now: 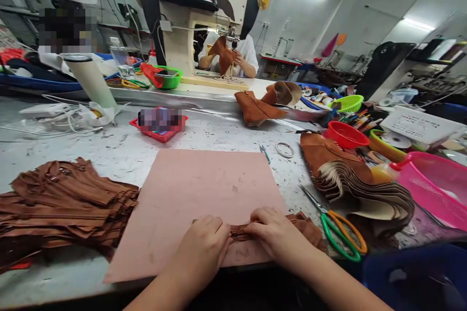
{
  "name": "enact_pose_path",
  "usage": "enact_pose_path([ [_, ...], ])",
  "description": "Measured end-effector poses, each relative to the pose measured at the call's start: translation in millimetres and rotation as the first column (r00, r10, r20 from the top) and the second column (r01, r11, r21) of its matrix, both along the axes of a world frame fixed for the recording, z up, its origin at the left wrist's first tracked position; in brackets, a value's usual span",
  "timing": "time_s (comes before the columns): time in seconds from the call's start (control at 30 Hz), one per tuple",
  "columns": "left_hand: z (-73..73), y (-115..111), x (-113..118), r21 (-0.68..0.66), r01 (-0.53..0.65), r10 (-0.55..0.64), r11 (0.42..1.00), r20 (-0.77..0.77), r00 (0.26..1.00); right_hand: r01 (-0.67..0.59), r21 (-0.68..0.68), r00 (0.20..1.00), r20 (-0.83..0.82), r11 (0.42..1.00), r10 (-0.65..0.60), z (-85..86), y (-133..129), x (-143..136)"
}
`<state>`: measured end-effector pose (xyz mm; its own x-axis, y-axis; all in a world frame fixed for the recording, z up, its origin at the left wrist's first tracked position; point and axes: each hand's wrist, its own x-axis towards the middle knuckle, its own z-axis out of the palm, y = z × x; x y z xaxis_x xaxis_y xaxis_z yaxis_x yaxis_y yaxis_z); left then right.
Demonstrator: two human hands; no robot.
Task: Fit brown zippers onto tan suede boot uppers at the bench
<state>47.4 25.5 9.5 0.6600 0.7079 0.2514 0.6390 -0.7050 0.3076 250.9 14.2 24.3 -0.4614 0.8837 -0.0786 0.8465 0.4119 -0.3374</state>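
Note:
My left hand (204,243) is closed, its fingers pinching a narrow brown zipper strip (239,232) near the front edge of a pink mat (204,180). A short way to the right, my right hand (272,233) has its fingers curled on the same strip. The strip lies low over the mat, and the fingers hide part of it. Bunched brown zipper pieces (308,229) emerge beyond my right hand. Left of the mat lies a big heap of brown zippers (73,204), some with metal sliders showing.
Scissors (335,228) with green and orange handles lie at right, beside stacked brown leather pieces (350,175). A pink basket (434,180) and a blue bin (419,277) stand farther right. Ahead are a red tray (160,133) and a person at a sewing machine (178,24).

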Motion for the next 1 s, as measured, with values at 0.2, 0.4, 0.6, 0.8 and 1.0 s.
enact_pose_path([
  [0.2,-13.0,17,37,-0.117,0.118,-0.121,0.986,-0.020,0.992,0.083,0.436,0.996,-0.068,0.896,-0.060,-29.2,-29,4],
  [0.4,-5.0,23,45,-0.316,0.057,-0.060,0.947,0.002,0.998,0.244,0.460,0.959,-0.246,0.854,-0.141,-46.7,-45,-4],
  [0.6,14.3,22,14,-0.576,-0.239,0.299,0.782,0.010,0.954,0.259,0.463,0.961,-0.207,0.847,-0.181,-50.8,-49,-5],
  [0.8,19.3,24,-26,-0.762,-0.371,0.527,0.532,-0.045,0.848,0.237,0.494,0.966,-0.215,0.837,-0.147,-53.0,-49,-3],
  [1.0,15.3,20,-31,-0.762,-0.368,0.546,0.532,-0.023,0.837,0.278,0.493,0.950,-0.270,0.824,-0.159,-51.5,-51,-10],
])
